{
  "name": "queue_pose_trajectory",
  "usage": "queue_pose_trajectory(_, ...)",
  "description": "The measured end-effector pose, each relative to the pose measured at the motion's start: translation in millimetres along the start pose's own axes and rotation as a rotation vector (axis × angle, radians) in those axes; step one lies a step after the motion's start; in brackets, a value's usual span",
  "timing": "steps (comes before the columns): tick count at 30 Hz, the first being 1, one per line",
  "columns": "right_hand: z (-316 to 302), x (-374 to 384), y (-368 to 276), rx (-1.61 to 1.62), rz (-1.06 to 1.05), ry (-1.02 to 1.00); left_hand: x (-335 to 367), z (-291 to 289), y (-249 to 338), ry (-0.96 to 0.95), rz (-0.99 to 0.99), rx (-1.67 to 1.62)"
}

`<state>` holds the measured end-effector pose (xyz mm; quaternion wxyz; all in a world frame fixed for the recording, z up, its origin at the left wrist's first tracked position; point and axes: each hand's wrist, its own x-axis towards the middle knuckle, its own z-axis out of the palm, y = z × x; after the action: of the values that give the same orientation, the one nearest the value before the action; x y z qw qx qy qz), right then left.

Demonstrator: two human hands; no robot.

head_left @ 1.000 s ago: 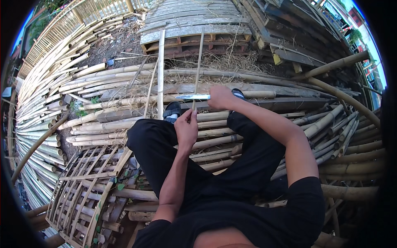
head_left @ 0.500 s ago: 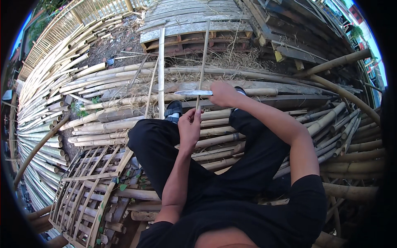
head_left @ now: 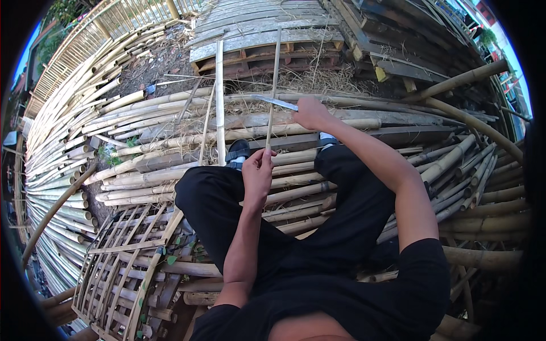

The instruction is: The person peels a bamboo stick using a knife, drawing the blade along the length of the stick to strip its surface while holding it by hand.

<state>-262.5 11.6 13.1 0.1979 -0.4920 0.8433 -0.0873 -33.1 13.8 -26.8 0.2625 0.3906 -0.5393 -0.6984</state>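
Observation:
A thin bamboo strip (head_left: 276, 65) is pinched at its near end by my left hand (head_left: 257, 172), between my knees. It points away from me, its far end over the pallet. My right hand (head_left: 313, 113) is closed round the handle of a knife (head_left: 277, 102). The blade points left and lies across the strip, about midway along it; whether it cuts in cannot be made out. Left of the held strip, a wider pale bamboo strip (head_left: 220, 96) reaches from near my left sandal (head_left: 238, 151) up to the pallet.
Bamboo poles (head_left: 187, 138) lie crosswise under my feet. A wooden pallet (head_left: 227, 52) is ahead, with stacked timber (head_left: 406, 62) at the right. Left are many pole ends (head_left: 79, 187) and a woven bamboo lattice (head_left: 122, 267). Slanted poles (head_left: 463, 82) rise at the right.
The knife has moved away from me along the strip, with its tip now angled farther forward. My left hand still pinches the near end, having barely shifted.

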Motion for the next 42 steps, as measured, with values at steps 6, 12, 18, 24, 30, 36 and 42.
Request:
queue_pose_trajectory(6,9.9,-21.1,-20.2,-0.090,-0.145,-0.124,-5.9,-0.6,6.9,0.010,-0.029,-0.013)
queue_pose_trajectory(12,-30.7,32.0,55.5,0.147,0.314,0.113,-9.8,8.3,8.3,-0.075,-0.018,-0.034)
queue_pose_trajectory(18,-30.0,20.6,59.6,0.000,0.205,0.150,1.2,1.5,-5.1,-0.025,0.012,0.015)
queue_pose_trajectory(24,-9.3,-3.4,-3.1,0.125,0.007,-0.201,-0.6,3.9,-0.9,-0.015,0.018,0.067)
queue_pose_trajectory(30,-3.8,16.7,18.6,-0.152,-0.058,-0.027,-3.7,0.6,-1.0,-0.067,-0.024,-0.004)
queue_pose_trajectory(36,-17.1,20.4,12.0,-0.070,0.102,0.112,-3.0,2.2,10.3,-0.053,-0.077,-0.026)
queue_pose_trajectory(42,-1.5,-7.2,-16.7,-0.155,-0.203,-0.158,-9.1,-4.1,14.8,-0.057,-0.072,-0.080)
